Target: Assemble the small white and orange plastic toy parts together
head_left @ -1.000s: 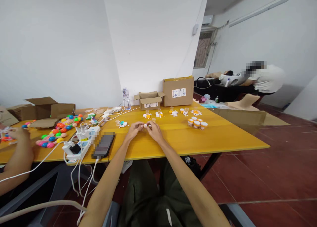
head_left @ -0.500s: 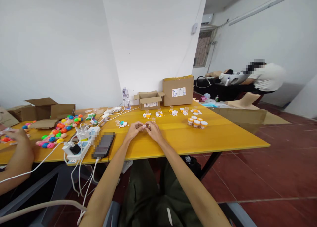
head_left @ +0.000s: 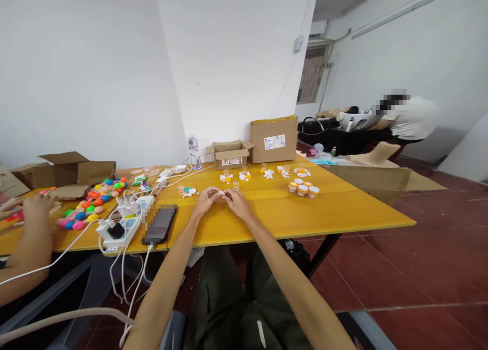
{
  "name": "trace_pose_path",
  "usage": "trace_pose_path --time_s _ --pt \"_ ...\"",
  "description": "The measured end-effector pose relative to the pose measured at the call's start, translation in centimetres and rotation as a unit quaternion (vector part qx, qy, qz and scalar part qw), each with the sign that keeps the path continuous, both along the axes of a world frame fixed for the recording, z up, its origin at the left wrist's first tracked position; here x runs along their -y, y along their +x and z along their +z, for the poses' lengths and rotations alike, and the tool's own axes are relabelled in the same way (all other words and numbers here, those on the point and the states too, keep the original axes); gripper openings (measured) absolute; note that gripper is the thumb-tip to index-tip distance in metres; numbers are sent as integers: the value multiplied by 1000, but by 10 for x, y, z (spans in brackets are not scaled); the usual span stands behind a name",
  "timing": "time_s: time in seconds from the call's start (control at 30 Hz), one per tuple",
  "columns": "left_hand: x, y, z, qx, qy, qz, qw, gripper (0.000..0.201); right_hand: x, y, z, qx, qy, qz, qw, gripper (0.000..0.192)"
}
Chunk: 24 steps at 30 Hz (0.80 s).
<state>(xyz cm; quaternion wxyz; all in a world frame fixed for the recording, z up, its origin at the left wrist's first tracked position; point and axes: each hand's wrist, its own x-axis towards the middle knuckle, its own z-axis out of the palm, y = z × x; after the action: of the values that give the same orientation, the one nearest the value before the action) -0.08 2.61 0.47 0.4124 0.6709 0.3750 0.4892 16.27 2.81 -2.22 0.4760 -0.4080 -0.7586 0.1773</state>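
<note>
My left hand (head_left: 206, 200) and my right hand (head_left: 236, 201) meet above the near middle of the yellow table (head_left: 267, 215). Their fingertips pinch a small white piece (head_left: 221, 193) between them; its exact kind is too small to make out. Just behind my right hand stands a small clear cup (head_left: 236, 186). To the left of my hands lies a pile of white and teal parts (head_left: 188, 192). Farther back are piles of white and orange parts (head_left: 244, 176) with clear cups. Several orange-and-white lidded jars (head_left: 303, 188) stand grouped to the right.
At the back are an open carton (head_left: 231, 156), a taped cardboard box (head_left: 273, 140) and a bottle (head_left: 194, 151). A phone (head_left: 162, 225), a power strip (head_left: 131, 223) with cables and colourful balls (head_left: 91, 205) lie left. A co-worker's arm (head_left: 34, 233) reaches in there.
My fingers have shifted slightly around the small white piece, and the clear cup behind my right hand shows more fully. At the left, the co-worker's hand has moved slightly.
</note>
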Motion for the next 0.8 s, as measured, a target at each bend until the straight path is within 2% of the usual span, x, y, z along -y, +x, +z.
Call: trace_pose_path --time_s 0.27,0.8 --pt "5 3 5 1 39 -2 999 33 -3 3 -1 28 4 -18 999 10" --pt "4 4 4 -3 26 -1 1000 37 2 1 2 57 29 -23 998 16"
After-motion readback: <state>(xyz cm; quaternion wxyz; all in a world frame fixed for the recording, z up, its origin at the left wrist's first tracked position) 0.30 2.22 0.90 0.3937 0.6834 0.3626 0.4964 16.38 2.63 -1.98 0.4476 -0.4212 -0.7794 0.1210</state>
